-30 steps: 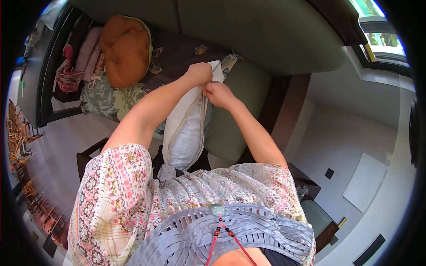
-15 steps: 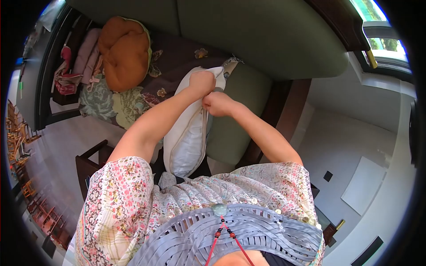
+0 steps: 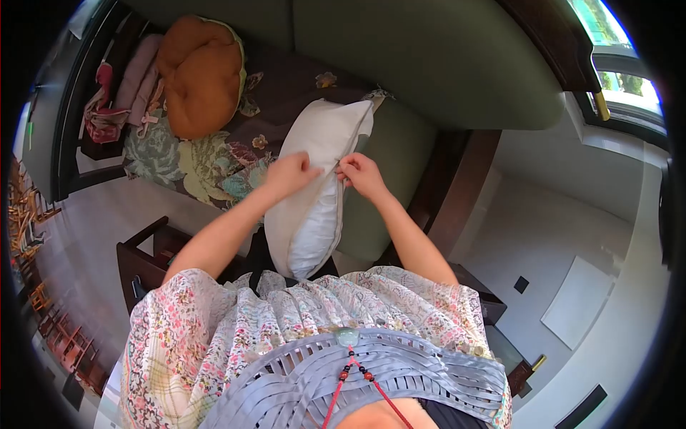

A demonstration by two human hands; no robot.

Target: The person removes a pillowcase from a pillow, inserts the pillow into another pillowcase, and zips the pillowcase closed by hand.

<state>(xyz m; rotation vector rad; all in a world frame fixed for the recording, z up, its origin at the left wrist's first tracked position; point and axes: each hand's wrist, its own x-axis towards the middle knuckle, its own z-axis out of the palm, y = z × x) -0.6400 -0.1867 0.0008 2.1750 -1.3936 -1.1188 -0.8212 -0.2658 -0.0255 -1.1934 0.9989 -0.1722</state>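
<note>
A white cushion cover [image 3: 325, 125] stands upright in front of me on the bench seat. Its zipped side is partly undone, and a pale blue-white inner cushion [image 3: 314, 236] shows through the lower part of the opening. My right hand [image 3: 359, 175] pinches the zipper edge at the upper end of that gap; the zip pull itself is too small to make out. Over the cover's left face is my left hand [image 3: 289, 175], thumb and forefinger apart, with nothing visible between them.
An orange cushion [image 3: 200, 79] rests on the flowered seat cover [image 3: 286, 79] at left. Behind rises the green bench back [image 3: 407, 64]. Pink folded cloth [image 3: 136, 79] lies by the far armrest. A dark wooden stool [image 3: 146, 250] stands at lower left.
My left hand has let go of the cover's upper part and moved down and left. My right hand stays by the zipper, its fingers less tightly curled. The cover's top is uncovered now.
</note>
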